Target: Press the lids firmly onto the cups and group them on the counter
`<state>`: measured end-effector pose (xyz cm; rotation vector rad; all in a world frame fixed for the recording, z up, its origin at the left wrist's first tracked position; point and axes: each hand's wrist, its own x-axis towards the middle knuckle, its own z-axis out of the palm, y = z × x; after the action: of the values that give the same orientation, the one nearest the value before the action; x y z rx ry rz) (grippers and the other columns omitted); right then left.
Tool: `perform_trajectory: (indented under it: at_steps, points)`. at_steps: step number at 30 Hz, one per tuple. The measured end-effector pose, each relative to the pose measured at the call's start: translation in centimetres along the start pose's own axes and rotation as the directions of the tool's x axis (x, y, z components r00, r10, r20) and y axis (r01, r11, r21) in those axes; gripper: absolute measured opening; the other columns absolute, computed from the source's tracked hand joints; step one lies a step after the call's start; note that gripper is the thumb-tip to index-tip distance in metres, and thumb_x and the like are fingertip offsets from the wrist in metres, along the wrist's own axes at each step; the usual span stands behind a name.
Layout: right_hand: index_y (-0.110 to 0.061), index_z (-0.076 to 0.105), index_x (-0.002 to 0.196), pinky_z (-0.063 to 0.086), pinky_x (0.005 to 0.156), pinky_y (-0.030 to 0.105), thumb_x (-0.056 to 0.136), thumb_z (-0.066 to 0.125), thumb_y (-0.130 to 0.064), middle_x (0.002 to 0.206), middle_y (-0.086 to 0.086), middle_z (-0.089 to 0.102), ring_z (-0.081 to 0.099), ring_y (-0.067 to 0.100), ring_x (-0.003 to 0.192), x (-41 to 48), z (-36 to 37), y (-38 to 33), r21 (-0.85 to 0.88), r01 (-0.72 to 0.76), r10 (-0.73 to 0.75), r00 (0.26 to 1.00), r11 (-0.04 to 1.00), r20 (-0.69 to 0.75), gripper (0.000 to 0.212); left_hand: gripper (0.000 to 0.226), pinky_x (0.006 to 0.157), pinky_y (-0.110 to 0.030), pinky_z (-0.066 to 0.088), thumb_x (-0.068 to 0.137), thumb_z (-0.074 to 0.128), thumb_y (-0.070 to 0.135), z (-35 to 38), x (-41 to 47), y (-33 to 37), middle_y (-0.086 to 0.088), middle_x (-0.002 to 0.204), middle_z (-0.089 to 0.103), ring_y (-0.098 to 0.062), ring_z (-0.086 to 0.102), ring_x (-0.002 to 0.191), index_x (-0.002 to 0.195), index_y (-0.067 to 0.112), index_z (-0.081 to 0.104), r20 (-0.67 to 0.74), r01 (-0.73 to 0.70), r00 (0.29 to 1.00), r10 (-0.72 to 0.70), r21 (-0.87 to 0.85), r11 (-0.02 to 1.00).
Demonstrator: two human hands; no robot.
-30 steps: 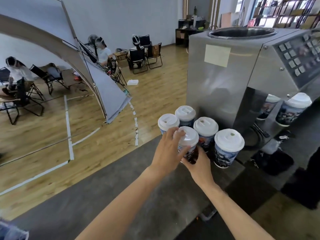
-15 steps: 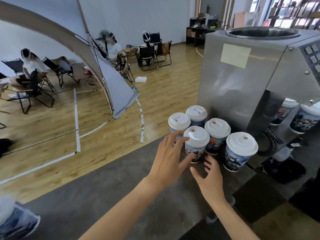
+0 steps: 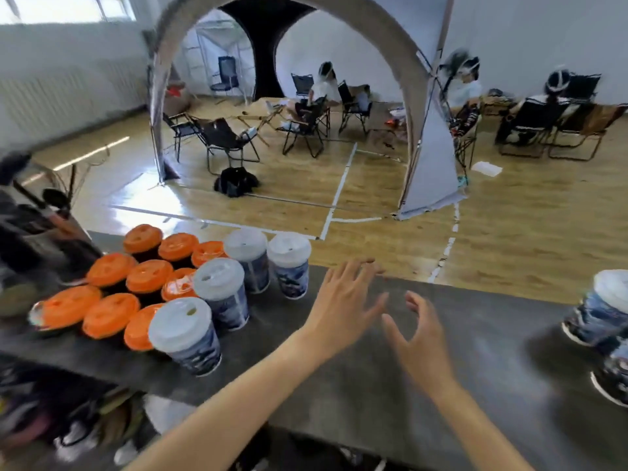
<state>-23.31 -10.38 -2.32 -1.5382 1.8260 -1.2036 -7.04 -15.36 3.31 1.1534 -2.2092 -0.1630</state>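
**Hovering empty over the counter (image 3: pixel 339 396), between two cup groups**

Near: left hand (image 3: pixel 343 300) and right hand (image 3: pixel 423 341) sit side by side over a bare stretch of the dark counter, close together but not touching. The left hand's fingers are spread straight, palm down. The right hand's fingers are loosely curved with the thumb apart. Neither hand holds anything. Cannot tell whether any fingertip touches the surface.

Left of the hands: four white-lidded cups (image 3: pixel 221 294) stand upright in a loose diagonal line from the near edge of the counter to the far edge, the farthest two side by side. Their lids sit level. How firmly they are pressed down cannot be judged from here. Just beside them on the left is a block of orange-lidded cups (image 3: pixel 136 277), packed tight in rows.

Far right edge: the right-edge cups (image 3: pixel 601 314), also with white lids, are blurred and cut by the frame. They stand well apart from the left group.

Progress, as a judgement: lidding looks done, since no open cup or loose lid is in view. Grouping is only partly done, with white-lidded cups in two clusters at opposite ends of the counter. Both hands are free to take up the next cup.

Far: wooden floor (image 3: pixel 373 239), grey arch tent (image 3: pixel 431 158), folding chairs (image 3: pixel 227 141) and seated people, all soft with blur.
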Motion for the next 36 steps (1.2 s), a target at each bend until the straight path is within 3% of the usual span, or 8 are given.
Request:
perform_trajectory:
  at_steps: [6,9,11,17,21,24,28,36]
  points:
    - [-0.012,0.041,0.148,0.039,0.113,0.037,0.092,0.072,-0.038,0.143,0.001,0.049,0.046,0.015,0.133,2.1,5.7,-5.7,-0.043,0.162,-0.153,0.976,0.986,0.156,0.069,0.055,0.107,-0.049,0.038,0.088,0.074,0.035,-5.7,-0.5,-6.9,-0.015,0.138,0.055,-0.039,0.051,0.126,0.133,0.008,0.056,-0.115,0.156,0.985,-0.129,0.272,0.950]
    - [-0.011,0.040,0.148,0.039,0.113,0.036,0.091,0.072,-0.039,0.144,0.003,0.049,0.046,0.016,0.134,2.6,7.3,-6.9,-0.057,0.188,-0.173,0.963,0.980,0.205,0.071,0.084,0.124,-0.052,0.012,0.092,0.066,0.054,-7.4,1.1,-9.1,-0.022,0.159,0.030,-0.043,0.026,0.147,0.152,0.007,0.032,0.087,0.195,0.960,-0.266,0.474,0.859]
    - [-0.011,0.038,0.149,0.039,0.113,0.033,0.091,0.071,-0.040,0.144,0.002,0.048,0.046,0.015,0.133,2.6,7.6,-7.4,-0.075,0.190,-0.168,0.958,0.979,0.230,0.073,0.098,0.126,-0.055,-0.003,0.091,0.060,0.065,-7.9,2.2,-10.2,-0.023,0.165,0.019,-0.043,0.009,0.154,0.158,0.006,0.019,0.202,0.165,0.919,-0.338,0.582,0.796]
    - [-0.016,0.038,0.149,0.038,0.113,0.030,0.091,0.073,-0.038,0.143,-0.003,0.047,0.046,0.012,0.133,2.0,7.0,-6.6,-0.067,0.201,-0.179,0.954,0.977,0.240,0.072,0.092,0.127,-0.054,-0.003,0.087,0.066,0.065,-7.1,3.2,-11.7,-0.018,0.150,0.043,-0.040,0.025,0.149,0.153,0.009,0.032,0.271,0.084,0.920,-0.284,0.571,0.816]
    - [-0.020,0.034,0.151,0.038,0.109,0.025,0.083,0.078,-0.048,0.143,-0.010,0.046,0.045,0.004,0.131,1.7,5.5,-5.4,-0.042,0.152,-0.136,0.957,0.987,0.256,0.086,0.093,0.128,-0.047,-0.001,0.081,0.073,0.065,-7.3,3.1,-9.2,-0.010,0.141,0.048,-0.032,0.036,0.141,0.150,0.014,0.038,0.259,0.071,0.951,-0.168,0.345,0.936]
    - [-0.032,0.041,0.136,0.046,0.100,0.019,0.075,0.084,-0.051,0.132,-0.017,0.056,0.053,-0.008,0.120,1.9,3.6,-6.1,0.078,0.111,-0.126,0.966,0.991,0.228,0.078,0.090,0.122,-0.041,0.023,0.075,0.082,0.061,-8.6,4.3,-5.5,0.003,0.137,0.049,-0.022,0.039,0.134,0.147,0.026,0.044,0.193,0.139,0.972,-0.133,-0.016,0.990]
    - [-0.037,0.047,0.115,0.048,0.075,0.010,0.079,0.086,-0.029,0.112,-0.011,0.066,0.063,-0.007,0.096,4.2,-0.5,-9.6,0.182,0.154,-0.165,0.985,0.971,0.044,0.053,0.087,0.099,-0.038,0.048,0.065,0.091,0.057,-11.5,8.5,-1.1,0.008,0.130,0.052,-0.015,0.051,0.117,0.139,0.033,0.051,0.091,0.112,0.992,-0.086,-0.339,0.934]
    - [-0.024,0.043,0.134,0.055,0.088,0.023,0.077,0.087,-0.034,0.119,-0.011,0.065,0.066,0.002,0.106,10.3,-11.6,-17.6,0.164,0.393,-0.357,0.909,0.905,-0.215,0.073,0.098,0.092,-0.036,0.061,0.060,0.084,0.067,-17.3,18.1,7.9,0.004,0.126,0.061,-0.017,0.067,0.113,0.140,0.027,0.045,-0.014,-0.005,1.000,-0.007,-0.716,0.698]
